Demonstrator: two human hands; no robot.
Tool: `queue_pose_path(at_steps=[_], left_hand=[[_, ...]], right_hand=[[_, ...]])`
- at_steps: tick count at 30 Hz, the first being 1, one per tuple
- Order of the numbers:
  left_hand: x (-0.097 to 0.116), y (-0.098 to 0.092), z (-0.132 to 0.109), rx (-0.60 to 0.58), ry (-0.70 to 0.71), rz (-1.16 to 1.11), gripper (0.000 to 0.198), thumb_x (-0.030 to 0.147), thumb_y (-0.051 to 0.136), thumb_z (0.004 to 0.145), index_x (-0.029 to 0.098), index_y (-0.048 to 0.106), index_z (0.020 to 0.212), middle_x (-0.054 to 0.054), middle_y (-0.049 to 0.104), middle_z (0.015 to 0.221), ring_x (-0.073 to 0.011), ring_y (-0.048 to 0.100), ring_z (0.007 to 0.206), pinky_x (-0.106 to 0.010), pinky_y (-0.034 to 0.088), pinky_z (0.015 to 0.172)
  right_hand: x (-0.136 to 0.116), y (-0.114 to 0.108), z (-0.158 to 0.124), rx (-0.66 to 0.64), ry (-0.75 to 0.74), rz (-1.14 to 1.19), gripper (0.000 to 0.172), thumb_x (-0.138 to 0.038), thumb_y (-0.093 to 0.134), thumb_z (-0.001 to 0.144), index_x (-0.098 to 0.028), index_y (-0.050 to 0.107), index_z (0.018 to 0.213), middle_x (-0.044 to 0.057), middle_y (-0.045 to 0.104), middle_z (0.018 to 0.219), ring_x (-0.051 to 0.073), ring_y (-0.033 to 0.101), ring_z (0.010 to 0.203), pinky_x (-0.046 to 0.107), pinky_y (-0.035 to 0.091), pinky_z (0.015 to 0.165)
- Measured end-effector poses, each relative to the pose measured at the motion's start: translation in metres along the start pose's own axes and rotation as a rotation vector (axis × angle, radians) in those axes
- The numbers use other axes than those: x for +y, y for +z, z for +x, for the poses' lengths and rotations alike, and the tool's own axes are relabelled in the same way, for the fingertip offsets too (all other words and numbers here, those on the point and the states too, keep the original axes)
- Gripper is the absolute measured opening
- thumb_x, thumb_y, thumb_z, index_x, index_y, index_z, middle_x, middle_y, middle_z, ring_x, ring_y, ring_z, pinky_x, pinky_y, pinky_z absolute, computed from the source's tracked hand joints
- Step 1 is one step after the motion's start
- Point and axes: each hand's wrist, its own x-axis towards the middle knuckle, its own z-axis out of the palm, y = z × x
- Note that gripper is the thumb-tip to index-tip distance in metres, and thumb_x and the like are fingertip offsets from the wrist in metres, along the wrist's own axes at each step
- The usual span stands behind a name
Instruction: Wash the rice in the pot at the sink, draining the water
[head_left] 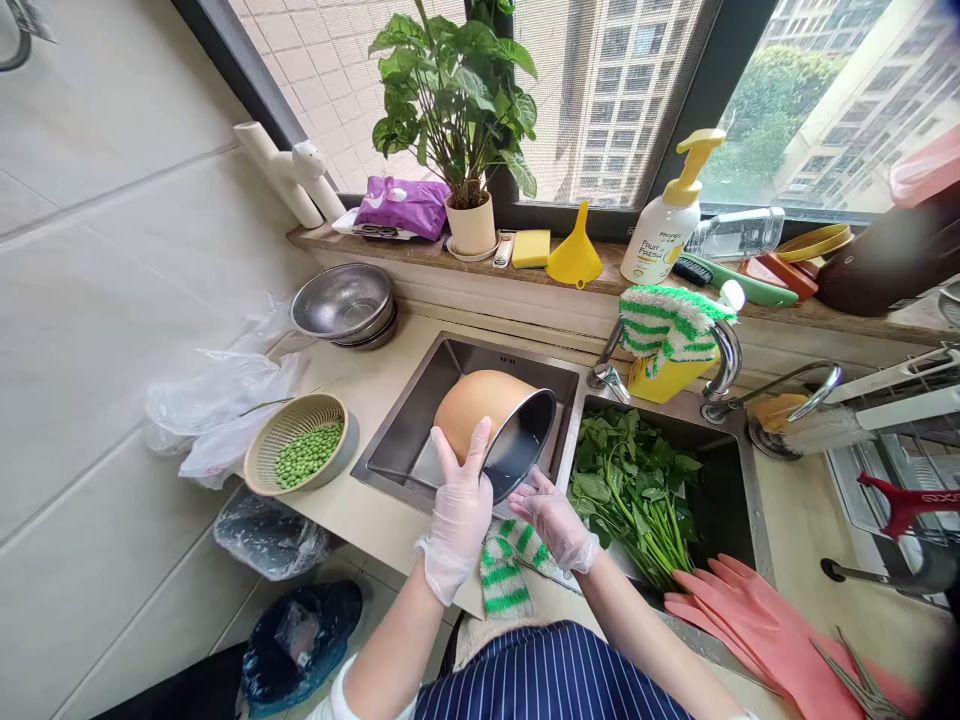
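My left hand (459, 500), in a clear disposable glove, grips the side of a tan bowl (480, 402) with a metal inside, tipped on its side over the left sink basin (409, 425). Gloved as well, my right hand (553, 515) touches the bowl's lower rim with spread fingers, just above a green-and-white striped cloth (506, 570) draped over the sink's front edge. The right basin (720, 500) holds a heap of leafy greens (634, 490).
A beige colander of green peas (304, 452) sits left of the sink beside plastic bags (214, 405). Stacked steel bowls (343, 302) stand behind. Pink rubber gloves (757, 625) and scissors (855, 680) lie at right. The faucet (724, 365) carries a striped cloth; the sill holds a potted plant (457, 110).
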Motion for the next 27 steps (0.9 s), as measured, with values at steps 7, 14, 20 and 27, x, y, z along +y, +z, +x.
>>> queue_pose_path(at_steps=[7, 14, 20, 27], left_hand=[[0.0011, 0.0014, -0.0007, -0.007, 0.014, -0.007, 0.066, 0.008, 0.04, 0.089, 0.033, 0.034, 0.15, -0.015, -0.019, 0.161, -0.0283, 0.068, 0.107, -0.036, 0.054, 0.088], [0.0027, 0.0005, -0.0034, -0.02, 0.036, 0.015, 0.067, 0.007, 0.041, 0.088, 0.033, 0.035, 0.149, -0.016, -0.02, 0.16, -0.0289, 0.07, 0.103, -0.036, 0.055, 0.084], [0.0008, 0.0029, -0.0043, 0.003, 0.063, 0.036, 0.064, 0.009, 0.041, 0.09, 0.035, 0.037, 0.148, -0.018, -0.015, 0.161, -0.0249, 0.074, 0.089, -0.035, 0.057, 0.077], [0.0009, 0.0045, -0.0055, 0.013, 0.072, 0.089, 0.065, 0.007, 0.044, 0.09, 0.036, 0.037, 0.147, -0.019, -0.013, 0.161, -0.0194, 0.074, 0.076, -0.031, 0.058, 0.071]], right_hand=[[-0.0002, -0.0003, -0.0015, 0.011, -0.003, 0.012, 0.086, -0.004, 0.074, 0.055, -0.025, 0.048, 0.135, 0.001, 0.073, 0.091, 0.014, 0.069, 0.081, 0.023, 0.055, 0.072], [-0.0035, 0.0047, -0.0057, 0.01, -0.001, 0.003, 0.095, -0.006, 0.076, 0.053, -0.022, 0.041, 0.14, 0.002, 0.073, 0.092, 0.014, 0.069, 0.082, 0.024, 0.054, 0.074], [-0.0058, 0.0077, -0.0081, 0.029, 0.004, 0.021, 0.089, -0.003, 0.073, 0.051, -0.023, 0.046, 0.134, 0.001, 0.073, 0.088, 0.015, 0.069, 0.08, 0.026, 0.053, 0.074], [-0.0036, 0.0057, -0.0077, 0.03, -0.005, 0.0, 0.078, -0.006, 0.074, 0.051, -0.023, 0.053, 0.124, -0.001, 0.071, 0.084, 0.015, 0.068, 0.081, 0.026, 0.052, 0.074]])
